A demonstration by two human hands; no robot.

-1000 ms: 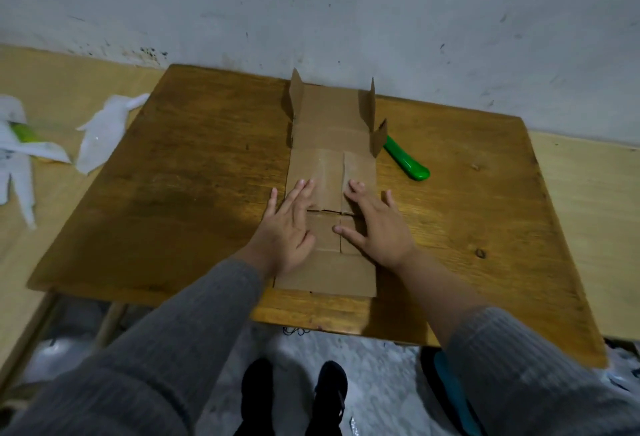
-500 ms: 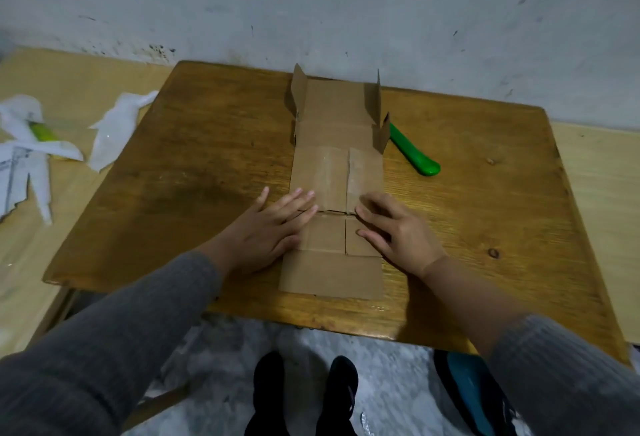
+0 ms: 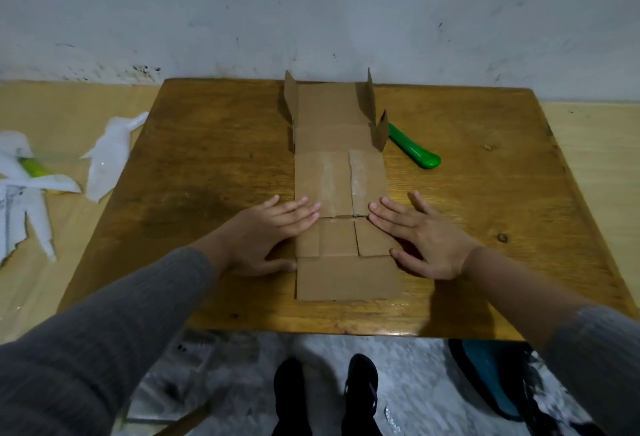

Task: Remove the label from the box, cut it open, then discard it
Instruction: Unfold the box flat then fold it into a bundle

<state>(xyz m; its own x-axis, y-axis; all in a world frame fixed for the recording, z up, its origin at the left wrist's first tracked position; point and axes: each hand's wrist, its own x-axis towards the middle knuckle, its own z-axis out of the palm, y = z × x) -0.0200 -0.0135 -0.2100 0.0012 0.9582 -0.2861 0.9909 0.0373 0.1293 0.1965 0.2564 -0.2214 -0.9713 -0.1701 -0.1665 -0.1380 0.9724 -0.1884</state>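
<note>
Slid apart since the earlier frames, both hands now out at the side edges of the cardboard instead of meeting near its centre seam. Wooden table (image 3: pixel 207 165) against grey wall (image 3: pixel 311 2), carrying everything. Flattened box (image 3: pixel 332 176) lying opened out down the table's middle, near end at the front edge, far flaps standing upright by the wall. Left hand (image 3: pixel 270 234) flat, fingers straight and spread, fingertips resting on the box's left edge, palm on the table. Right hand (image 3: pixel 426 238) likewise flat and spread, fingertips on the right edge, thumb touching the cardboard. Nothing gripped or pinched. Green-handled cutter (image 3: pixel 415 151) lying on the table just right of the box, partly behind a raised flap. White torn scraps (image 3: pixel 107 155) left of the table.
</note>
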